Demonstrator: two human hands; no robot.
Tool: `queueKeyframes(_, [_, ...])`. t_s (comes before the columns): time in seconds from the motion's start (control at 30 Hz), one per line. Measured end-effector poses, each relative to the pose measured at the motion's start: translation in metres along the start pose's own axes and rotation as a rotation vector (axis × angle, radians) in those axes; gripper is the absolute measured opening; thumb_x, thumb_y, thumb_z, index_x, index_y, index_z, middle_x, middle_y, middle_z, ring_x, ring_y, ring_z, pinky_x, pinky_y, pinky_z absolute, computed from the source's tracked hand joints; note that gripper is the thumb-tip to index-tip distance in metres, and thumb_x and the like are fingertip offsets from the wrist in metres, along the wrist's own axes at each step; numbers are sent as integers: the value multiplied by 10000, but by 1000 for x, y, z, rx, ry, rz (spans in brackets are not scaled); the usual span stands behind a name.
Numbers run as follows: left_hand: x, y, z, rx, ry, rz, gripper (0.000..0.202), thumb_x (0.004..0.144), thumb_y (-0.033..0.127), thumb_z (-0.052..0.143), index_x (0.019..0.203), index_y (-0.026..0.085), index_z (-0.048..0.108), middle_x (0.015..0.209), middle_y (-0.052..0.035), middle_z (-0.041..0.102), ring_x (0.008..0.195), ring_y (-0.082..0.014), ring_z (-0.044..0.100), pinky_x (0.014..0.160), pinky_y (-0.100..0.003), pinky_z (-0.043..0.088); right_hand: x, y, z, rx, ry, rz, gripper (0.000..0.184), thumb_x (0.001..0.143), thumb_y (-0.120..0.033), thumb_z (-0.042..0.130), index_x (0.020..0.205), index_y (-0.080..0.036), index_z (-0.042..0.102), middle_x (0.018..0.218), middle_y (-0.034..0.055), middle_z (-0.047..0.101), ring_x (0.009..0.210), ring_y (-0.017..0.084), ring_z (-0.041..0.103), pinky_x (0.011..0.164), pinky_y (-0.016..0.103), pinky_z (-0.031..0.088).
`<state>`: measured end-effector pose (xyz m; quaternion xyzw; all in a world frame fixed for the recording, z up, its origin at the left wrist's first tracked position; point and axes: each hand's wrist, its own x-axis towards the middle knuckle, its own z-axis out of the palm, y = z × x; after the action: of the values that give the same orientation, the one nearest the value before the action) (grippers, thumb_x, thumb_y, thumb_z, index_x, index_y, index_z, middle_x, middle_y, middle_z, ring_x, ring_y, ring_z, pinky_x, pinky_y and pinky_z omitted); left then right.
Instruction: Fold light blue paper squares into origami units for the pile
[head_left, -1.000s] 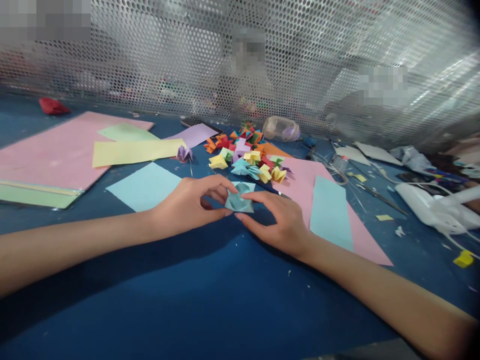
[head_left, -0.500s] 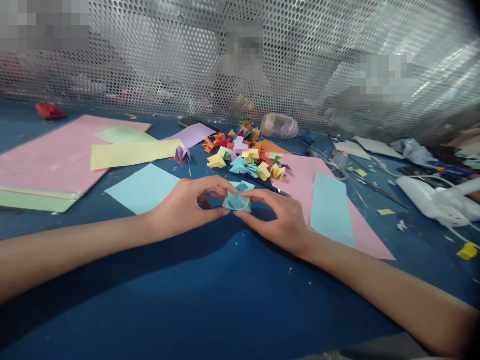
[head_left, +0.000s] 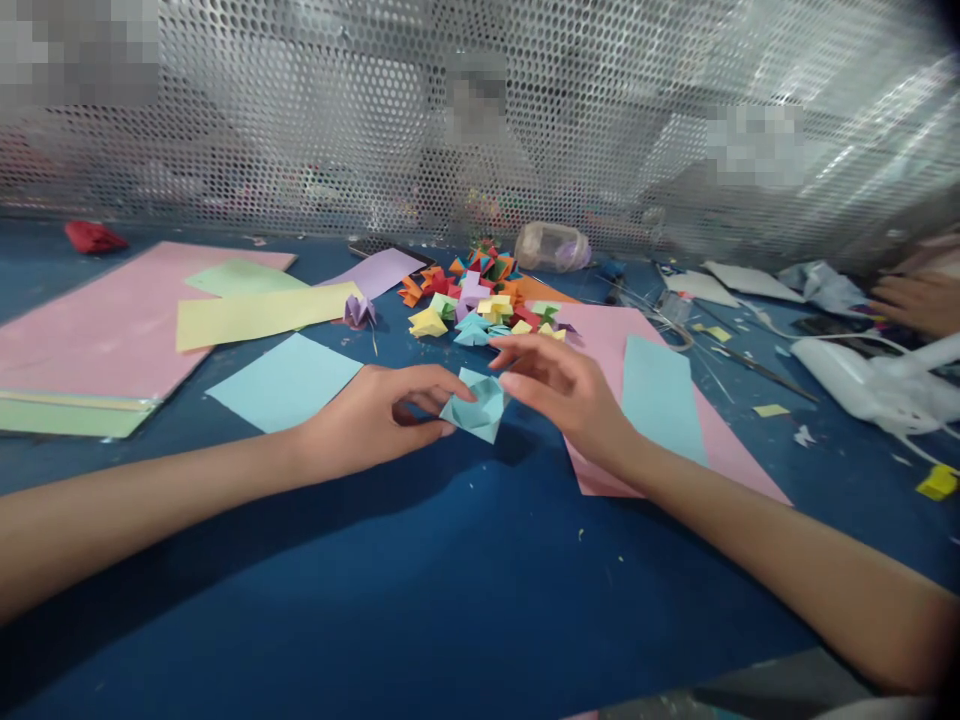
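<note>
A small light-blue folded origami piece [head_left: 480, 408], with raised flaps around a hollow middle, is held just above the blue table. My left hand [head_left: 386, 408] pinches its left corner between thumb and fingers. At its right edge, my right hand [head_left: 566, 395] has its thumb and fingers apart; the thumb tip is close to the paper, and I cannot tell whether it touches. Behind the hands lies a pile of small coloured origami pieces [head_left: 472, 290]. A flat light-blue sheet [head_left: 281, 380] rests left of my left hand.
Pink paper [head_left: 675, 440] and a light-blue strip [head_left: 664, 400] lie under and beside my right forearm. Left are a yellow strip [head_left: 262, 315] and a pink sheet [head_left: 112, 330]. A white glue gun [head_left: 862, 395] and another person's hand [head_left: 919, 300] are at right. Perforated metal [head_left: 300, 130] closes the back.
My right hand has let go of the piece and lifted up and right, its fingers spreading. The piece has turned and tilted in my left hand. Another person's hand has appeared at right.
</note>
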<state>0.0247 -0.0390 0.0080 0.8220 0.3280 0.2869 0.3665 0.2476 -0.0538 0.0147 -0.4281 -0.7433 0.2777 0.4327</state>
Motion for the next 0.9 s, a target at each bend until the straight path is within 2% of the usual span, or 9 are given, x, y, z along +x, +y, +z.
queueKeyframes(0.07, [0,0,1,41,-14,15,212,793,186,606,996,223,653,895,9,701,777,-123,675,642,-172,542,1,1,2,14,-118,92,262,796,-298,639,1040,-205,655,958,41,679,833,157,631,707,284,521])
queueKeyframes(0.1, [0,0,1,67,-13,27,208,797,182,597,990,228,657,897,14,702,764,-118,673,639,-169,541,0,1,3,2,-136,117,239,786,-281,646,1009,-197,669,938,38,692,815,156,639,700,281,523])
queueKeyframes(0.2, [-1,1,1,128,0,58,201,802,202,596,989,238,660,938,17,699,773,-115,669,657,-171,548,-3,3,8,-29,-90,135,176,771,-240,644,931,-181,689,863,28,710,739,143,650,661,267,529])
queueKeyframes(0.3, [-1,3,1,113,16,37,234,775,267,656,1006,234,645,977,0,696,818,-136,671,669,-185,562,-6,4,10,-20,-32,127,204,763,-249,656,952,-179,686,856,33,717,736,146,664,654,266,541])
queueKeyframes(0.47, [-3,7,2,45,-7,-20,152,784,280,672,921,225,634,862,30,714,784,-119,689,674,-162,547,-7,3,10,0,-95,117,157,797,-273,630,896,-183,712,849,24,729,745,141,671,648,242,534])
queueKeyframes(0.73, [-8,1,4,246,-8,120,122,858,292,586,969,247,613,894,32,713,724,-109,684,692,-169,522,-8,-4,11,-17,-113,123,187,793,-297,634,898,-167,718,808,25,723,679,120,639,560,212,488])
queueKeyframes(0.9, [-9,-1,5,276,8,130,150,862,323,590,997,257,596,916,30,716,743,-119,692,689,-173,528,-9,-3,11,-33,-138,115,198,791,-292,630,929,-166,696,787,18,700,637,102,604,546,205,468])
